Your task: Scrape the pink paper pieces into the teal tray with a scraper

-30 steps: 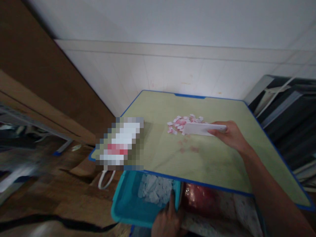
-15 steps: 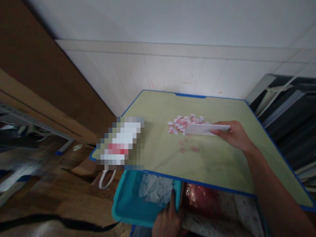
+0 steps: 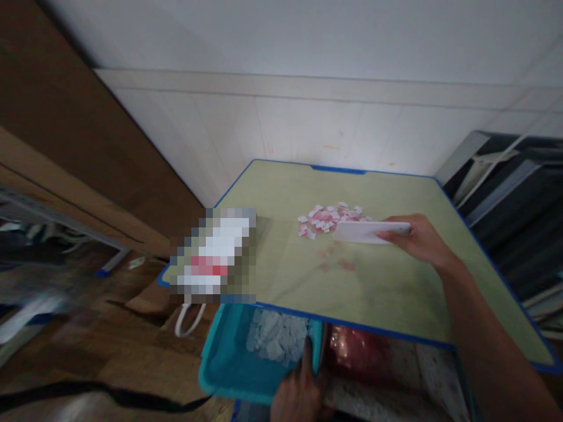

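Note:
My right hand (image 3: pixel 416 237) grips a white flat rectangular plate (image 3: pixel 358 232) by its right end and holds it on edge over the table (image 3: pixel 272 258). Against the plate's far left side lies a pile of small pink and white square pieces (image 3: pixel 328 217). Below the table's front edge, my left hand (image 3: pixel 299 387) holds the right front rim of a teal plastic tub (image 3: pixel 220 372), with the index finger stretched along its inside. Several pale, flat pieces (image 3: pixel 277 337) are heaped in the tub. The left thumb is hidden.
A pixelated white and red object (image 3: pixel 220 252) is at the table's left edge, above a white loop (image 3: pixel 189 321). A shiny red package (image 3: pixel 358 351) lies under the front edge. A brown cabinet (image 3: pixel 88 135) stands left; dark folders or panels (image 3: pixel 523 193) stand right.
The white plate has shifted very slightly right and tilted a little, drawing back from the pile's edge. My left hand and the tub stay in place.

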Available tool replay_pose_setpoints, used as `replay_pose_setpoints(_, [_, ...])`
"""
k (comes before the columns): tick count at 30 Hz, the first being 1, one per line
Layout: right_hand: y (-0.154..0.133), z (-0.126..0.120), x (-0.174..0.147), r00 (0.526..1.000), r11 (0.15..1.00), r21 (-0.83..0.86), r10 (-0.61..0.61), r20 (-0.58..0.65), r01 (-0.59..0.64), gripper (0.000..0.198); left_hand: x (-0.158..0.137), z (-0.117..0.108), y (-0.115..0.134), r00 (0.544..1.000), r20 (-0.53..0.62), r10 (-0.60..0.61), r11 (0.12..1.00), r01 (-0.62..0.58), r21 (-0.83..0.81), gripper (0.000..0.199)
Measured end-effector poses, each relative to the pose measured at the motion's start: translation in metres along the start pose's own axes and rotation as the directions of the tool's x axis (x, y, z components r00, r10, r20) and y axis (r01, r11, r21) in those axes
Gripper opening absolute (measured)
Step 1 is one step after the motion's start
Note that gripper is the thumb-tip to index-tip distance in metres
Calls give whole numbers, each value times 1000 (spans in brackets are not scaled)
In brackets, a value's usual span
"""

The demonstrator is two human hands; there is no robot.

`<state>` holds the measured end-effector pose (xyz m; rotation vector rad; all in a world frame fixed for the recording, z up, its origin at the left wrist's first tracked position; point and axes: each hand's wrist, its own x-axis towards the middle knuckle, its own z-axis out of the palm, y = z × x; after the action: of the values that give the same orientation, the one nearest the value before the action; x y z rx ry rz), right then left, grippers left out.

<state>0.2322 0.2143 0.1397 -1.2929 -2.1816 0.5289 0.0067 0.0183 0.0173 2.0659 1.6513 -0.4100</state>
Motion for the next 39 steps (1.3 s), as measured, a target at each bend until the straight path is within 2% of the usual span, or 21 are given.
replay_pose_setpoints(2, [1, -3, -2, 1000, 1000, 4, 15, 5, -15, 26, 0, 0, 0, 1000, 6, 2, 1000, -2, 4, 50])
replay_pose_setpoints(8, [7, -3, -1, 998, 998, 31, 54, -45, -53, 22, 0, -1, 1, 1000, 0, -3, 1000, 3, 6, 60])
replay_pose_setpoints(19, [7, 24, 7, 999, 989, 147, 36, -28, -31, 25, 2, 1, 0, 999, 50, -5, 1000, 6, -14, 50])
replay_pose_setpoints(26, [6, 45, 16, 1000, 971, 238, -23, 21, 17, 25, 0, 3, -2, 1000, -3, 27, 999, -27, -17, 50])
replay_pose_setpoints(30, [5, 36, 15, 989, 959, 284, -49, 136, 9, 23, 0, 4, 0, 1000, -24, -10, 1000, 11, 14, 48])
replay_pose_setpoints(34, [5, 19, 7, 968, 942, 328, -16, 251, -70, 23, 1, 4, 0, 1000, -24, -15, 1000, 15, 11, 54])
replay_pose_setpoints(36, [7, 15, 4, 965, 929, 351, 27, 261, -121, 25, 1, 4, 0, 1000, -17, -20, 1000, 20, 5, 52])
replay_pose_setpoints(39, [10, 19, 7, 976, 904, 392, 99, 195, -170, 29, 1, 3, -1, 1000, -1, -21, 1000, 21, 6, 47])
